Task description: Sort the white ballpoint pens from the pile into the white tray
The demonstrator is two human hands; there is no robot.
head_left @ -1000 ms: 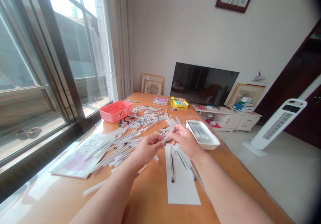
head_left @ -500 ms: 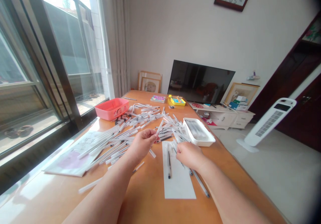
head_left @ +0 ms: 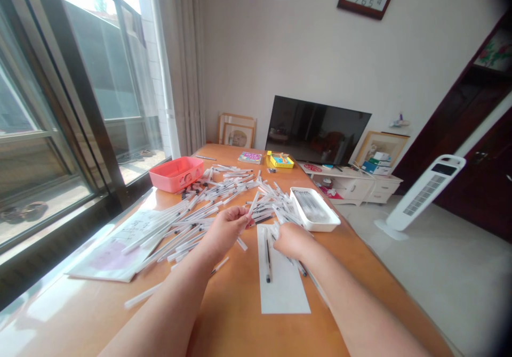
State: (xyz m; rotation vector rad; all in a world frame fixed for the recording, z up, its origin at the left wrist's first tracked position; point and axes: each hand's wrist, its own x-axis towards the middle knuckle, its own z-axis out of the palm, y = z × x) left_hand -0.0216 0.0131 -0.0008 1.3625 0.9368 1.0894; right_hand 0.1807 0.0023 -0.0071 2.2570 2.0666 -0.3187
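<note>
My left hand (head_left: pixel 230 230) is closed in a pinch around a whitish pen barrel (head_left: pixel 253 203), which points up and away from me. To its right, my right hand (head_left: pixel 292 240) is curled down over pens at the edge of a white paper sheet (head_left: pixel 284 295). Its fingertips are turned away, so what they grip is hidden. A clear pen with a dark tip (head_left: pixel 268 264) lies lengthwise on the sheet. Around and beyond both hands spreads a loose pile of whitish pen barrels and pens (head_left: pixel 192 229).
A white tray (head_left: pixel 325 224) holding thin dark-tipped pieces stands right of the pile. At the left is a pink basket (head_left: pixel 176 176). A printed booklet (head_left: pixel 116 250) lies under some barrels. A yellow box (head_left: pixel 281 161) sits at the table's far end.
My right hand has moved slightly left, closer to the pen on the sheet. The left hand stays put with the pen barrel. The whole view has shifted a little.
</note>
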